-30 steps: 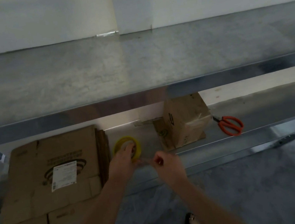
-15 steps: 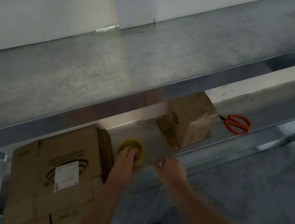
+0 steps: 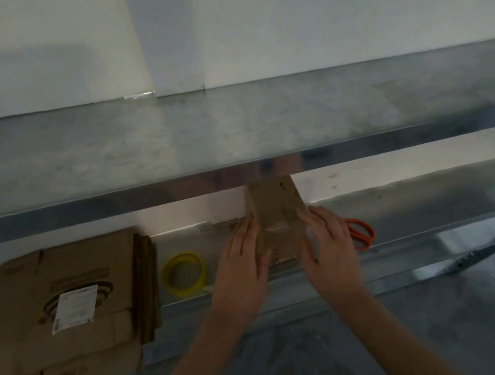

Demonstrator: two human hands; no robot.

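The left hand (image 3: 242, 263) and right hand (image 3: 331, 245) are pressing against the two sides of the box (image 3: 277, 215), fingers straight and close together, not curling round it. The box is standing on the lower shelf (image 3: 439, 204), between the tape roll (image 3: 183, 273) and the scissors (image 3: 360, 230), with flattened cartons (image 3: 62, 300) lying further left.

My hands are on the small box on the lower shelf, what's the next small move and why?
Probably press the box between both palms and slide it forward: the left hand and right hand lie flat against its sides, and the upper shelf hides its top.
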